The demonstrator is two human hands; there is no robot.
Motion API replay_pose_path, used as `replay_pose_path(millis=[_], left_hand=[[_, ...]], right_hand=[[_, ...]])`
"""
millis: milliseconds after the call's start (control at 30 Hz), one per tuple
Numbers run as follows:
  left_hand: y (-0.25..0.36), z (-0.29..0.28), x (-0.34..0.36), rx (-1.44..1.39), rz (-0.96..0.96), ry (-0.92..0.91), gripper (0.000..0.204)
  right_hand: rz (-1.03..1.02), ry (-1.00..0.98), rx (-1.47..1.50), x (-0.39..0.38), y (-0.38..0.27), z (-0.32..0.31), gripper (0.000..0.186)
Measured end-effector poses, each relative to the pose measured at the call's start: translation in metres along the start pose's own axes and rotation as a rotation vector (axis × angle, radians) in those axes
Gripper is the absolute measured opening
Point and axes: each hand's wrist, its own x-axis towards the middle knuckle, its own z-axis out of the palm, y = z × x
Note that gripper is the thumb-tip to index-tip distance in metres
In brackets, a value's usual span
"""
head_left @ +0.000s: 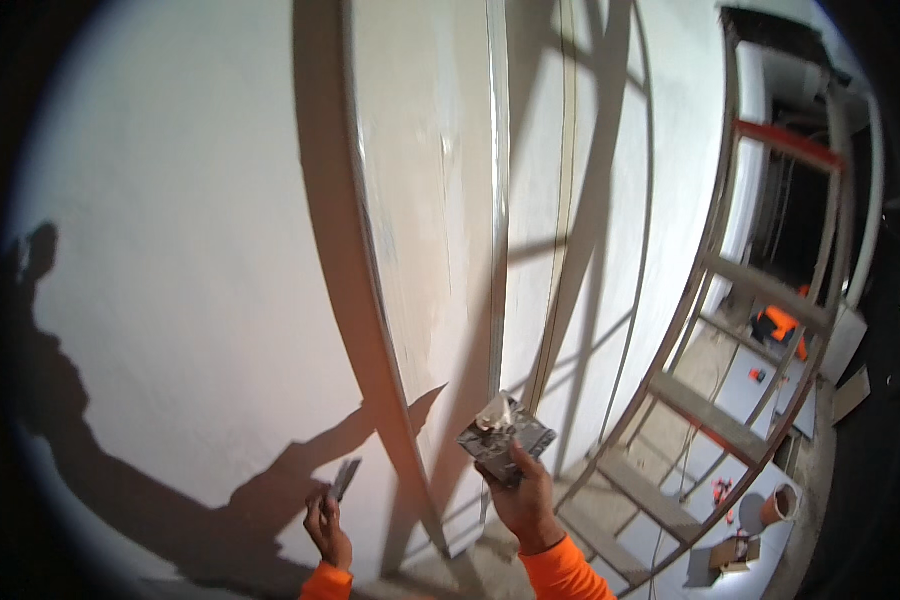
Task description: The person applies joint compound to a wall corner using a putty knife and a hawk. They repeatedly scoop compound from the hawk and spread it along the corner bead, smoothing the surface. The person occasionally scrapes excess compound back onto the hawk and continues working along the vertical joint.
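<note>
My left hand (327, 530) is closed round a putty knife (347, 478), its blade pointing up near the pale wall (190, 300). In my right hand (530, 508) is a square, dark, smeared plate (478, 442), gripped at its near corner with the thumb on top. A lump of whitish putty (498, 408) sits on the plate's far part. Beyond both hands stands a wall panel (420, 220) with patchy, smoothed filler, edged by metal strips (499, 200). Neither tool clearly touches the wall.
A stepladder (760, 290) with a red bar stands at the right. Behind it lie white boards (690, 560), an open cardboard box (735, 553), a bucket (778, 505) and red tools (722, 490). Something orange and dark (778, 328) shows through the ladder. Shadows cross the wall.
</note>
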Motion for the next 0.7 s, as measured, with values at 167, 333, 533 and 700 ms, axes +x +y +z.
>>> replay_pose_path(millis=[167, 333, 533, 700], left_hand=[[0.036, -0.007, 0.030, -0.033, 0.183, -0.119, 0.033], [0.061, -0.028, 0.079, 0.022, 0.581, -0.027, 0.019], [0.079, -0.032, 0.143, 0.075, 0.911, 0.031, 0.031], [0.102, -0.012, 0.152, -0.017, 1.095, 0.253, 0.027]], right_hand=[[-0.605, -0.316, -0.338, 0.026, -0.112, 0.114, 0.035], [-1.692, -0.351, -1.151, 0.040, -0.233, 0.316, 0.036], [-2.171, -0.184, -1.428, 0.050, -0.303, 0.509, 0.034], [-2.383, -0.076, -1.463, 0.080, -0.313, 0.583, 0.035]])
